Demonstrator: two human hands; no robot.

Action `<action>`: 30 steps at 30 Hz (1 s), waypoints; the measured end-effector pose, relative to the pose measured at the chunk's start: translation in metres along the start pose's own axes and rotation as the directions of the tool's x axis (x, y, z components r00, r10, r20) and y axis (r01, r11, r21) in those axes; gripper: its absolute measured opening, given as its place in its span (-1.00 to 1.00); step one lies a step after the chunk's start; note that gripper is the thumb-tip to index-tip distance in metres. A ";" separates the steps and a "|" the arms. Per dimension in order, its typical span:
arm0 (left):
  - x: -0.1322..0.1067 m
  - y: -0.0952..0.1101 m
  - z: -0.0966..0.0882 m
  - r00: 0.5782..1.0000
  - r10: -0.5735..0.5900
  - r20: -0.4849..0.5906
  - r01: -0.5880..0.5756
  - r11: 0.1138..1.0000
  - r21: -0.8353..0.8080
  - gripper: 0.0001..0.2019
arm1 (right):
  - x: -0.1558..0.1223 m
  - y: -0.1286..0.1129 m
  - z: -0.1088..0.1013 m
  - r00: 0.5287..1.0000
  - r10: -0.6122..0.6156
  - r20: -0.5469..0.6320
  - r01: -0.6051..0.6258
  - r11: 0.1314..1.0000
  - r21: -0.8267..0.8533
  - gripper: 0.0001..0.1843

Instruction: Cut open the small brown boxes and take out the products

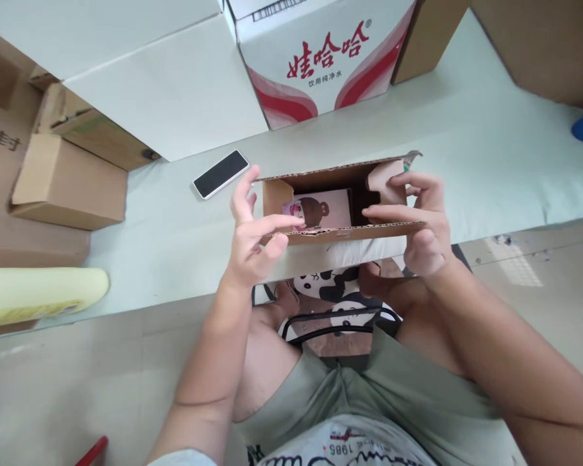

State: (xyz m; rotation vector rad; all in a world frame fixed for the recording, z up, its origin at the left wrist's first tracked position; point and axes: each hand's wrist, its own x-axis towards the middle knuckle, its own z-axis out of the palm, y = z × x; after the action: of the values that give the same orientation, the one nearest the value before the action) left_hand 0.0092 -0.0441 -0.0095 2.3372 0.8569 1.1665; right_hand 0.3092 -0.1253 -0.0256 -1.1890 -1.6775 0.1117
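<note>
At the centre of the frame, a small cardboard box (pixel 342 233) sits open-topped on the near edge of the pale table (pixel 466 162), held at each end. A picture card (pixel 328 208) printed with a cartoon figure lies flat inside it. The left hand (pixel 252 243) has a loose grip: its forefinger reaches over the near wall towards the card, its thumb presses the wall from outside, and its other fingers are lifted and spread. The right hand (pixel 420 223) is closed more firmly round the right end, with its forefinger along the near wall and its upper fingers on an inner flap (pixel 386 176). That flap seems to be folded inwards, though the fingers hide its crease. The work would probably go best with the right hand steadying the box against the table and only the left fingertip moving. The corrugated walls look thin and would likely bow under a hard squeeze, so the pressure should stay light. The card should lie flat below the flap before anything is folded over it. A phone (pixel 221 173) lies to the upper left, and a white carton (pixel 320 58) with red print stands above.
</note>
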 end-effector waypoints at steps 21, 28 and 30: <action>0.017 -0.016 0.030 0.912 -0.349 -0.215 0.203 0.839 -0.504 -0.38 | 0.005 -0.014 0.000 0.927 0.103 -0.360 -0.152 0.982 -0.111 -0.44; 0.044 -0.014 0.053 0.889 -0.348 -0.298 0.137 0.823 -0.551 -0.51 | 0.019 -0.020 -0.008 0.824 0.203 -0.529 -0.317 0.939 -0.134 -0.84; 0.047 -0.016 0.055 0.912 -0.303 -0.276 0.107 0.826 -0.554 -0.60 | 0.023 -0.021 -0.009 0.817 0.141 -0.559 -0.249 0.961 -0.122 -0.83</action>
State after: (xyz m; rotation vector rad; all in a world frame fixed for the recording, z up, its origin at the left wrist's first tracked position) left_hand 0.0704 -0.0048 -0.0237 1.5696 0.7547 1.5224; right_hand 0.3027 -0.1228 0.0060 -1.3787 -1.0718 -0.2514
